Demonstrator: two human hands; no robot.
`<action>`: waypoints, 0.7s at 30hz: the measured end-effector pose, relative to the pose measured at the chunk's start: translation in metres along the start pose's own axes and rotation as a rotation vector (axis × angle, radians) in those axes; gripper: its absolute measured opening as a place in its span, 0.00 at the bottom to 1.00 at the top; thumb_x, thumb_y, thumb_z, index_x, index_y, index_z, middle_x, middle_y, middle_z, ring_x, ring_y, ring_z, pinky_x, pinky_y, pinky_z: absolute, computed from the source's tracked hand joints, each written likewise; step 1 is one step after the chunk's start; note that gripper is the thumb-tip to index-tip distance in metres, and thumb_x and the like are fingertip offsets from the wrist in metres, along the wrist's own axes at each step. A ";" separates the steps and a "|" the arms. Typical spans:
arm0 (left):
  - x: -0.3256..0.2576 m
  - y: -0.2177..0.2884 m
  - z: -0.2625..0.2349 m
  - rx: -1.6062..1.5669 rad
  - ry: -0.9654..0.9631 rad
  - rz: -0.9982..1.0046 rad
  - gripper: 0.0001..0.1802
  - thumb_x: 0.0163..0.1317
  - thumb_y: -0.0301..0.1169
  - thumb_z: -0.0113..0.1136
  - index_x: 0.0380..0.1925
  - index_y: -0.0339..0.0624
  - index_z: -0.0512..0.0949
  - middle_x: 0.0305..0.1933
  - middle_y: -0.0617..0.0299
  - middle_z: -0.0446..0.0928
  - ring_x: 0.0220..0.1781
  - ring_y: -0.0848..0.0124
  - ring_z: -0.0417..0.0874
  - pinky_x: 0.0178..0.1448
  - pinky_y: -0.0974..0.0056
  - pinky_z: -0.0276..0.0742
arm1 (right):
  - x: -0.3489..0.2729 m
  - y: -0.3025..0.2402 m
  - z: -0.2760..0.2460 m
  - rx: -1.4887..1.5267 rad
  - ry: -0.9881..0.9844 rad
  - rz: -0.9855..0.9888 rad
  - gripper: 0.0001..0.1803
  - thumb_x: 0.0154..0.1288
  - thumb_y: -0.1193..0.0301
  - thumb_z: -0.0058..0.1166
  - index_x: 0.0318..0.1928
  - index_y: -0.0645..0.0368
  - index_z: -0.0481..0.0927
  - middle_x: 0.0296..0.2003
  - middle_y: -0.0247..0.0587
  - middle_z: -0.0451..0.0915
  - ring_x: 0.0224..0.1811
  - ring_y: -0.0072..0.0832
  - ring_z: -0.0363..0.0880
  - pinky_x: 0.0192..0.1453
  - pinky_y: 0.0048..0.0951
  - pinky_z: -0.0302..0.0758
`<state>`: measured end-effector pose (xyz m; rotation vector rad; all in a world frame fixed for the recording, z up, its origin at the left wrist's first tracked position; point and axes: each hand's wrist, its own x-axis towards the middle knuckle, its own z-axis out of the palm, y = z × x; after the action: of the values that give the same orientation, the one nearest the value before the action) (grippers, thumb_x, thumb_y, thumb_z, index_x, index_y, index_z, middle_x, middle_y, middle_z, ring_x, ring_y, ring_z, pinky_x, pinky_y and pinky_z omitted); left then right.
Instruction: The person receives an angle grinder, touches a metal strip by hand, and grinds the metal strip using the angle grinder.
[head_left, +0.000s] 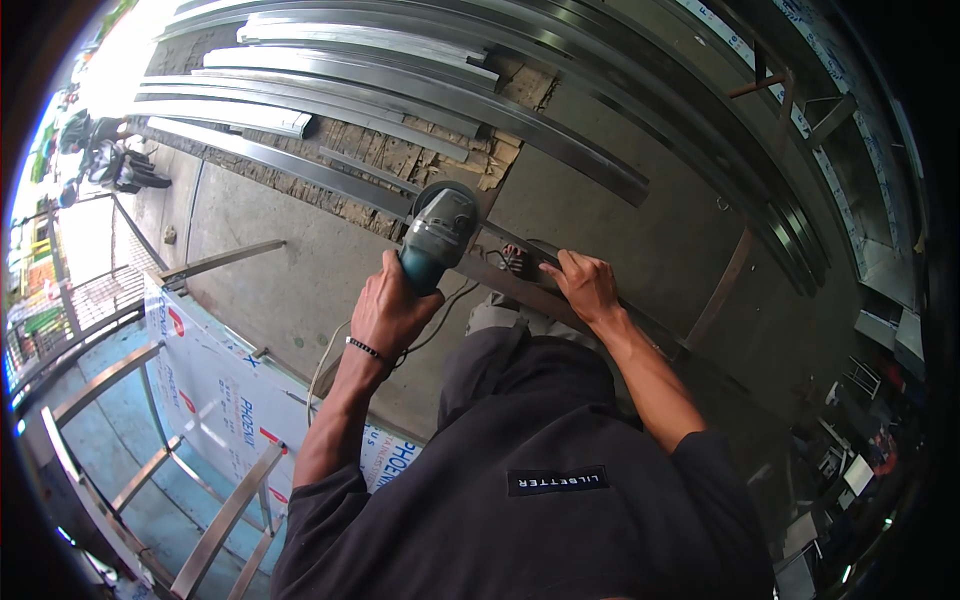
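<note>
My left hand (385, 310) is wrapped round the green body of an angle grinder (443, 228). Its grey head and dark round disc lie over a long metal bar (350, 182) that slants from the far left toward my right side. The grinder hides the spot where disc and bar meet, so I cannot tell whether they touch. My right hand (588, 287) is closed, its fingers curled round a thin metal strip (510, 236) beside the wider bar. A dark cord trails from the grinder past my left wrist.
Several long metal profiles (400, 75) lie on worn boards (500, 155) ahead. A metal frame (215, 535) and a film-covered sheet (225, 380) stand at my left. My foot (513, 259) shows beyond the bar. A motorcycle (125, 165) stands far left; shelving (870, 230) is at right.
</note>
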<state>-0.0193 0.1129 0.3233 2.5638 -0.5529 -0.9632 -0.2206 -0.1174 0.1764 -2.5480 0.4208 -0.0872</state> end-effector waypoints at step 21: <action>0.013 0.002 -0.015 0.108 0.049 -0.049 0.26 0.54 0.35 0.69 0.44 0.28 0.69 0.36 0.31 0.84 0.42 0.37 0.88 0.48 0.44 0.85 | -0.001 -0.001 0.004 -0.028 0.043 -0.059 0.16 0.68 0.62 0.68 0.31 0.57 0.75 0.28 0.44 0.83 0.32 0.44 0.87 0.36 0.44 0.82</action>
<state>-0.0001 0.1079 0.3278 2.7011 -0.5448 -0.9070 -0.2203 -0.1146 0.1732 -2.5898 0.3662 -0.1592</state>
